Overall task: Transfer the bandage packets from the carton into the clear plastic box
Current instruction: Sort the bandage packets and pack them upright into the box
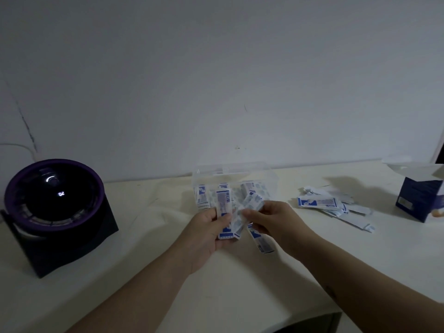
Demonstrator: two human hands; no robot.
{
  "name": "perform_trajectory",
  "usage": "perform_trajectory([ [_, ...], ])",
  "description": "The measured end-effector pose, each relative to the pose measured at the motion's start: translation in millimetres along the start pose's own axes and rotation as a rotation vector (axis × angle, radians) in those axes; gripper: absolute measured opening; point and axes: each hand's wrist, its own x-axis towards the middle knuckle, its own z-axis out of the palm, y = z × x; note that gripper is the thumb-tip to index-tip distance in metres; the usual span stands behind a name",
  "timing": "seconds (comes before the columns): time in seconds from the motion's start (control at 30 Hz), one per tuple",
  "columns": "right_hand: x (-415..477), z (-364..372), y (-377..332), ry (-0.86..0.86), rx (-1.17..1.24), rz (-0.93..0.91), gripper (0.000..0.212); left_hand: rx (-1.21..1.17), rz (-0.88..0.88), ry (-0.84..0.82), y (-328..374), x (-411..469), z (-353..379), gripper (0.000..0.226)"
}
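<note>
Our left hand (209, 234) and right hand (276, 218) pinch bandage packets (224, 207) before the part-filled clear plastic box (271, 181); we judge the task half done, a pile (317, 202) awaiting beside the carton (419, 200).

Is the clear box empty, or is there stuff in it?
Not empty. Blue-and-white packets show through the wall of the box, standing and leaning inside it.

Blue-white bandage packets (317, 203) lie between clear plastic box (270, 179) and open carton (418, 200).
</note>
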Motion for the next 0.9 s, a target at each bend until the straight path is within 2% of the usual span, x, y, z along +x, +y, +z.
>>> perform_trajectory([
  [0.17, 4, -29, -6, -0.05, 0.085, 0.09, 0.011, 0.057, -0.054, 0.07, 3, 2, -5, 0.025],
  [0.3, 7, -58, -18, -0.161, 0.038, 0.196, 0.01, 0.06, -0.144, 0.046, 6, 0, 4, 0.015],
  [0.4, 6, -70, -25, -0.274, 0.048, 0.214, 0.011, 0.32, -0.131, 0.039, 2, 5, 15, 0.013],
  [0.47, 5, -71, -29, -0.323, 0.065, 0.218, 0.012, 0.404, -0.138, 0.049, 0, 9, 24, 0.011],
  [0.53, 5, -67, -27, -0.325, 0.032, 0.218, 0.012, 0.427, -0.154, 0.054, -4, 15, 30, 0.009],
  [0.6, 6, -60, -19, -0.261, -0.05, 0.204, 0.011, 0.518, -0.096, 0.056, -6, 18, 33, 0.009],
  [0.63, 7, -56, -15, -0.215, -0.112, 0.193, 0.011, 0.608, -0.05, 0.047, -6, 18, 35, 0.013],
  [0.73, 8, -48, -4, -0.118, -0.381, 0.154, 0.019, 0.866, -0.012, 0.05, -4, 19, 36, 0.05],
  [0.83, 6, -44, -4, -0.1, -0.519, 0.125, 0.033, 0.868, -0.145, -0.03, 4, 18, 36, 0.073],
  [0.9, 3, -42, -6, -0.103, -0.591, 0.09, 0.038, 0.933, -0.219, -0.07, 11, 15, 31, 0.071],
])
